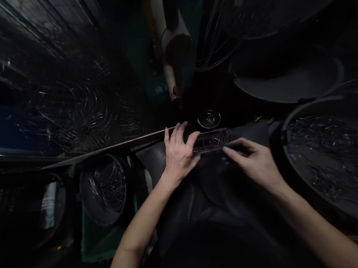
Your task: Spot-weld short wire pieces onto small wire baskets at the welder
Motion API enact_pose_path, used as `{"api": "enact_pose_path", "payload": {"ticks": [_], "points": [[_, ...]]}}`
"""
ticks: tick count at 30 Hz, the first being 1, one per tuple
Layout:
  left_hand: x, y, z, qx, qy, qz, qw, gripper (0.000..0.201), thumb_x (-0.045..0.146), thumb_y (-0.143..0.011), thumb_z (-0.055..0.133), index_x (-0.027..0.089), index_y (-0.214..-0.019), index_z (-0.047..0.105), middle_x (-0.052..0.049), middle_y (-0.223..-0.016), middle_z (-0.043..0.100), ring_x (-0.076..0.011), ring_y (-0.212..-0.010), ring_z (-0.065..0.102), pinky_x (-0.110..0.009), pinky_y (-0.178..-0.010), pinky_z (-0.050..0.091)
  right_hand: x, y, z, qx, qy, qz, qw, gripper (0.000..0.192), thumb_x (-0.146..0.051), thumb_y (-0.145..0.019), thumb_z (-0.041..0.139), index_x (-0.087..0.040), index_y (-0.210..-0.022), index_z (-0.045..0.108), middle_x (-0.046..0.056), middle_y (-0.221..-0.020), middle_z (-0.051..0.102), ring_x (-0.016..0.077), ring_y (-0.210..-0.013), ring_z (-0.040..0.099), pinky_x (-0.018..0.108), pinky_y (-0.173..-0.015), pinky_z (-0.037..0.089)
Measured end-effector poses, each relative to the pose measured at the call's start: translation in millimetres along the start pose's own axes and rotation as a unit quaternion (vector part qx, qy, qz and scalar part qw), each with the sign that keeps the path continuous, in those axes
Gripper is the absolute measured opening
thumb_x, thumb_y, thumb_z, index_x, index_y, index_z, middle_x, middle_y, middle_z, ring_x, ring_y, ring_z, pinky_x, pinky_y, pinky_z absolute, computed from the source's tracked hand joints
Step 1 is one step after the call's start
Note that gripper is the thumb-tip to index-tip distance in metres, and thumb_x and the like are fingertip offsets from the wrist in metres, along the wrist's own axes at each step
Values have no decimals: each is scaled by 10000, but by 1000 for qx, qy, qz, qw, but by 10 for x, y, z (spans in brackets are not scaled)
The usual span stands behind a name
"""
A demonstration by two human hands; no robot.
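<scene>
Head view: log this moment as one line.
left hand: grips wire bundle | right hand: pinches bundle's other end | wire-filled tub at right | lighting: dim

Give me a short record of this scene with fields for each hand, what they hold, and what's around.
left hand: grips left end of wire bundle
right hand: pinches the bundle's right end
surface: dark apron over lap
right side: large basin holding wire pieces
left side: round tub of wire rings, green crate beneath
lighting: very dim
</scene>
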State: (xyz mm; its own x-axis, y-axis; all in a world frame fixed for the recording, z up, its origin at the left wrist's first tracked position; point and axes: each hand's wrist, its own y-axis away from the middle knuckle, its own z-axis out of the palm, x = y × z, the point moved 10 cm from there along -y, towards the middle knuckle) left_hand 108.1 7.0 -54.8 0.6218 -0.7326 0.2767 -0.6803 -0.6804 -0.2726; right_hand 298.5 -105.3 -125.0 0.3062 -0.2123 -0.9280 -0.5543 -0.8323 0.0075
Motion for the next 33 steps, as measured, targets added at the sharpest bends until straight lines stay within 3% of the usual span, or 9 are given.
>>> {"api": "enact_pose_path", "payload": {"ticks": [3, 7, 14, 19, 26, 33], "points": [[9, -10, -88, 33, -21, 8, 999, 593, 283, -703, 755, 231, -1245, 521, -181, -1444, 436, -333, -1391, 380, -596, -1157, 218, -216, -139, 471, -72, -24, 22, 997, 286, -441, -786, 685, -178, -897, 666, 47, -755, 686, 176, -625, 656, 269, -545, 529], [-27, -47, -199, 76, -40, 5, 996, 541, 279, -729, 740, 237, -1226, 530, -178, -1427, 454, -329, -1390, 386, -604, -1153, 218, -567, -265, 704, -52, 11, -3, 999, 261, -425, -797, 665, -177, -876, 656, 37, -809, 696, 154, -667, 664, 236, -586, 517], [-175, -144, -250, 104, -26, -35, 994, 493, 304, -736, 728, 234, -1183, 533, -140, -1431, 473, -316, -1392, 390, -581, -1172, 216, -964, -274, 768, 13, 44, -116, 992, 287, -453, -852, 585, -176, -883, 652, 27, -746, 672, 124, -585, 600, 227, -580, 491], [-247, -229, -222, 128, -15, -38, 991, 499, 308, -722, 736, 208, -1163, 524, -161, -1430, 470, -312, -1389, 397, -567, -1176, 224, -973, -362, 800, 45, 70, -170, 982, 292, -442, -872, 574, -162, -913, 647, 26, -740, 660, 107, -552, 560, 224, -579, 474], [-348, -363, -206, 152, -5, -37, 988, 495, 253, -698, 746, 199, -1140, 531, -156, -1437, 461, -315, -1391, 390, -554, -1177, 224, -1075, -460, 824, 81, 80, -256, 960, 208, -363, -895, 570, -165, -896, 636, 32, -790, 678, 126, -631, 612, 241, -649, 504], [-397, -439, -210, 165, -2, -29, 986, 483, 253, -694, 757, 198, -1120, 535, -163, -1428, 468, -324, -1384, 401, -560, -1161, 261, -1139, -526, 848, 86, 81, -292, 949, 170, -329, -897, 574, -167, -904, 625, 35, -804, 683, 139, -686, 645, 245, -675, 520]]}}
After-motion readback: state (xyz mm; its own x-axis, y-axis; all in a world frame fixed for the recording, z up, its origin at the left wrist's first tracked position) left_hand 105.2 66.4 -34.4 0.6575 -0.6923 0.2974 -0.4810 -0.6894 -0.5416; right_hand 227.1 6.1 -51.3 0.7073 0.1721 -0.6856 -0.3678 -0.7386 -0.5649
